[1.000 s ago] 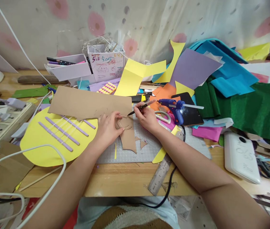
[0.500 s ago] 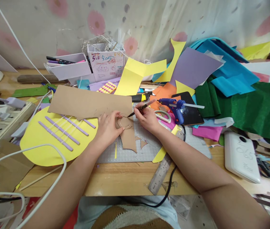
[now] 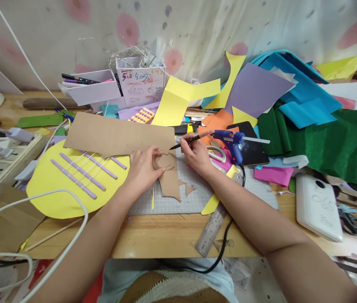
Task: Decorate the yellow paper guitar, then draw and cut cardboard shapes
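Note:
My left hand [image 3: 142,167] presses its curled fingers on a small brown cardboard piece [image 3: 168,179] that carries a curved drawn line and lies on a grey cutting mat [image 3: 168,204]. My right hand [image 3: 196,154] is closed round a dark pen [image 3: 188,141], whose tip points left over the top edge of that cardboard piece. A larger brown cardboard sheet [image 3: 117,135] lies just behind my left hand. To the left sits a yellow round paper shape [image 3: 55,187] with purple strips glued on it.
A blue glue gun [image 3: 232,141] and scissors [image 3: 216,153] lie right of my right hand, on a dark tablet [image 3: 254,147]. A metal ruler [image 3: 211,230] lies at the table's front edge. Coloured paper and green felt [image 3: 332,143] pile up at the right. A power strip [image 3: 0,162] and cables sit left.
My right hand has lifted the pen slightly up and back from the cardboard piece. My left hand stays pressed on the piece.

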`<state>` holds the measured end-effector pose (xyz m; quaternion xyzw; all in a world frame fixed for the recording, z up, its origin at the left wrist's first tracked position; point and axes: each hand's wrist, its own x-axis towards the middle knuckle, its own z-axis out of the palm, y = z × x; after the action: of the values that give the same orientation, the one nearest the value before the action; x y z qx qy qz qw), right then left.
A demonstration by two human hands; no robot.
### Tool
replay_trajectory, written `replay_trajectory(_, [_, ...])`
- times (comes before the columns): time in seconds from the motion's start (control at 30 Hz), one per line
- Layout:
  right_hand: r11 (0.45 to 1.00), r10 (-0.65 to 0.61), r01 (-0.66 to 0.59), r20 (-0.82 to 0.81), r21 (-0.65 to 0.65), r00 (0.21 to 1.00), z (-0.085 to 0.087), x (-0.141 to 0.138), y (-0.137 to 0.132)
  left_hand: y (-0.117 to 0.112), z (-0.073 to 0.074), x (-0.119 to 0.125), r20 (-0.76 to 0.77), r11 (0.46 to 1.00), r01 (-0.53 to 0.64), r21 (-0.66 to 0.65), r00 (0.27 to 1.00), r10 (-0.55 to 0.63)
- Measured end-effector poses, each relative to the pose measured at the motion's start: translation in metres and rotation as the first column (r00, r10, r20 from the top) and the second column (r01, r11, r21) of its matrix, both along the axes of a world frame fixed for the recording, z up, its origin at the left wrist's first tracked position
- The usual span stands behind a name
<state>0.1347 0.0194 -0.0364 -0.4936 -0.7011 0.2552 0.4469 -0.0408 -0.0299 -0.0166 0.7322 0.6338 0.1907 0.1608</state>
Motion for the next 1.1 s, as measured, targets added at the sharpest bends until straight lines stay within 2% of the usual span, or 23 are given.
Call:
replay_trajectory(0.1, [1.000, 0.005, -0.007, -0.059, -0.025, 0.998, 0.000, 0.000, -0.001, 0.000, -0.001, 0.000, -0.002, 1.000, 0.005, 0.012, 1.000, -0.005])
replay_trajectory(0.2, [0.997, 0.064, -0.068, -0.085, -0.047, 0.994, 0.000, -0.001, -0.003, 0.000, 0.000, -0.001, -0.002, 1.000, 0.005, 0.014, 1.000, -0.005])
replay_trajectory(0.37, [0.978, 0.204, -0.204, -0.003, -0.048, 0.979, 0.004, -0.003, -0.010, 0.000, 0.002, -0.001, -0.020, 1.000, 0.002, 0.002, 1.000, -0.002])
replay_trajectory(0.63, [0.953, 0.304, -0.304, 0.055, -0.002, 0.951, 0.006, 0.000, -0.017, 0.003, -0.002, -0.002, -0.022, 1.000, 0.000, 0.013, 1.000, 0.001])
replay_trajectory(0.83, [0.896, 0.424, -0.435, 0.122, 0.091, 0.897, 0.007, -0.001, -0.021, 0.007, -0.002, 0.000, -0.013, 0.999, -0.039, -0.005, 0.999, 0.039])
replay_trajectory(1.1, [0.881, 0.454, -0.471, 0.209, 0.039, 0.866, 0.009, -0.002, -0.022, 0.007, 0.004, 0.001, -0.005, 0.998, -0.050, -0.029, 0.999, 0.050])
